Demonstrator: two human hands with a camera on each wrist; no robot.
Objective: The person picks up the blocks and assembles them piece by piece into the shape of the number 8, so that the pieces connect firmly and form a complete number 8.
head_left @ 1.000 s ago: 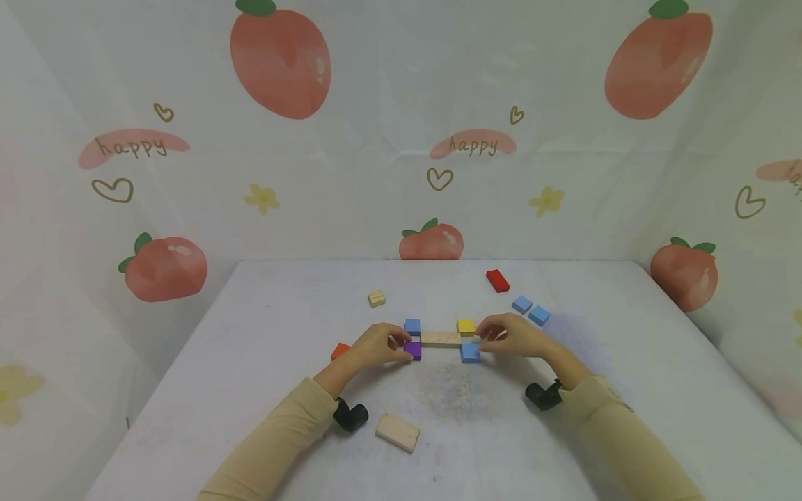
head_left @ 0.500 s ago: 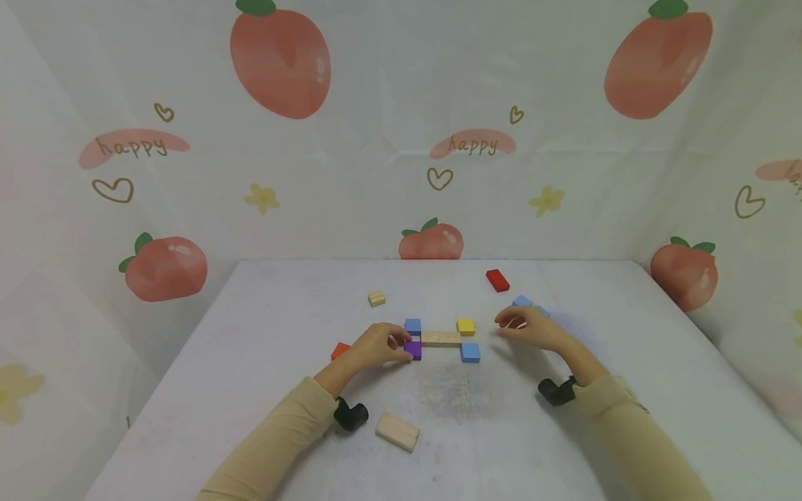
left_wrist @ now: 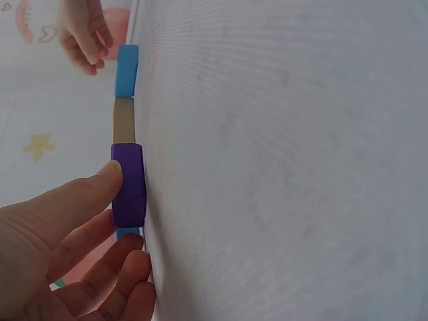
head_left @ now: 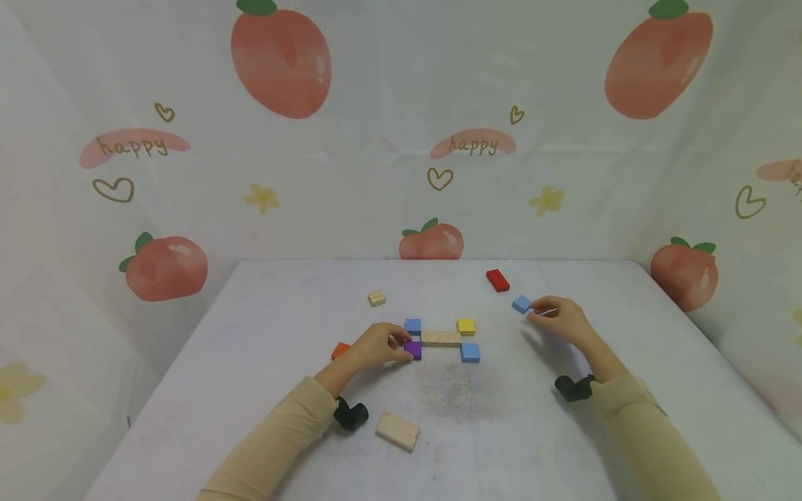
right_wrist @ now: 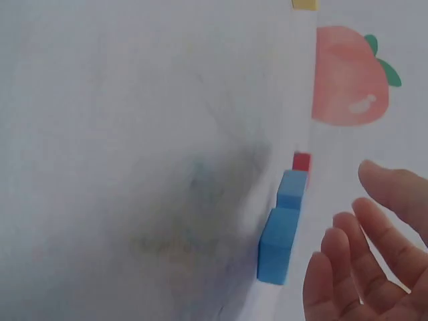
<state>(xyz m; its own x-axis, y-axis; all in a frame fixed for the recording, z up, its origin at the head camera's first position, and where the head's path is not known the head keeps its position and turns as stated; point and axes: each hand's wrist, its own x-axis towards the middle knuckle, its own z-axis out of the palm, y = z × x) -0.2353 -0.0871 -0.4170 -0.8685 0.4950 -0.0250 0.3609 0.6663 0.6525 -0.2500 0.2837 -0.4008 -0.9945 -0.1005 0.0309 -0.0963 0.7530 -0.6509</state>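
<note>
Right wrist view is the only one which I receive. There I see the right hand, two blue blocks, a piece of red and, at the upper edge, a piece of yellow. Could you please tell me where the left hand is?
Observer: The left hand is at the purple block, with its thumb against it.
Operator: Thank you. And the yellow piece at my upper edge, does it belong to some group?
Observer: Yes. In the head view, the yellow block is one of four small coloured blocks around a wooden strip; it lies at the strip's far right corner.
</note>
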